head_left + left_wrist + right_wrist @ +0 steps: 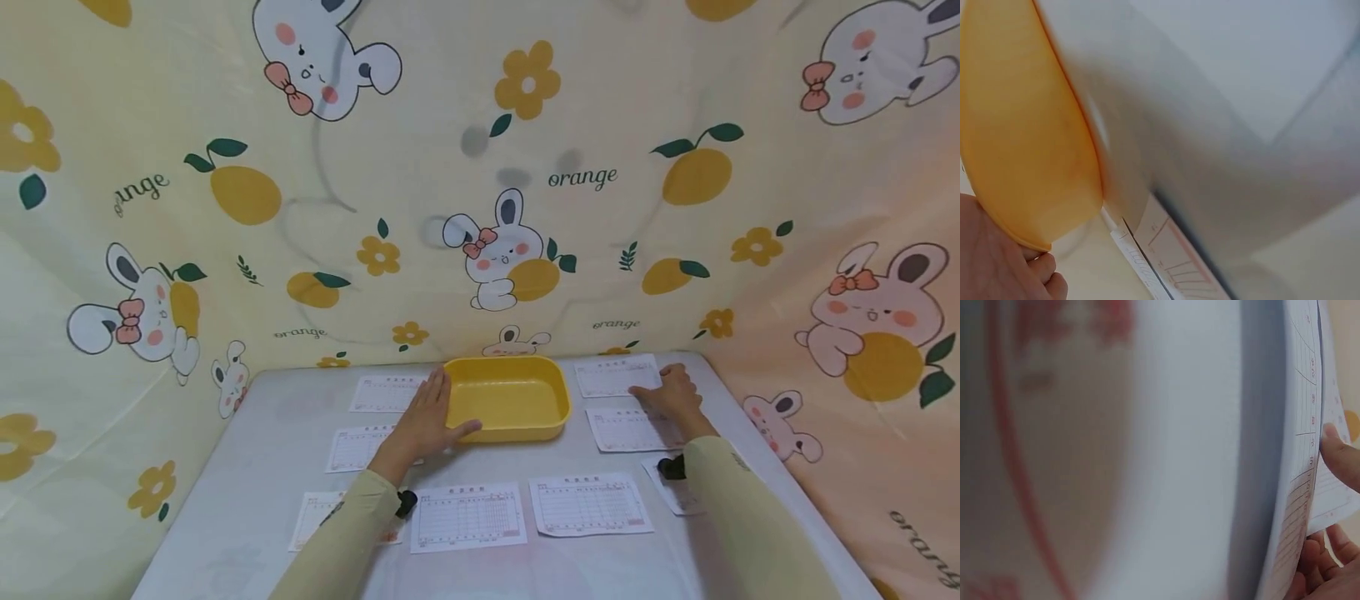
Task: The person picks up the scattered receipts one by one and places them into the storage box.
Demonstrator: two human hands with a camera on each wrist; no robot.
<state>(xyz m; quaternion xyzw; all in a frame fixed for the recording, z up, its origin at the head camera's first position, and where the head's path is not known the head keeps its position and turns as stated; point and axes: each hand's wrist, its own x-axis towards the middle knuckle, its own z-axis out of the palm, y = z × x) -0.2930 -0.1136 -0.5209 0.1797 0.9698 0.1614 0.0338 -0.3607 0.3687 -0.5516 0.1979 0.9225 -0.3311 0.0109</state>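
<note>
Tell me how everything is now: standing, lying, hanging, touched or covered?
Yellow tray: upright, open side up
Left hand: against the tray's left side
Back right slip: partly covered; can't tell if lifted
Right hand: thumb at that slip, grip unclear
Two other right slips: lying, partly covered
Two front slips: lying, uncovered
Three left slips: lying, partly covered
Rabbit cloth: hanging

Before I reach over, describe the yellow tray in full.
The tray is yellow, shallow and open-topped, with rounded corners, low walls and a rim, seemingly plastic. It sits upright near the far edge of the table, long sides running left to right, with slips to either side. The left hand touches its left side, thumb by the near wall.
</note>
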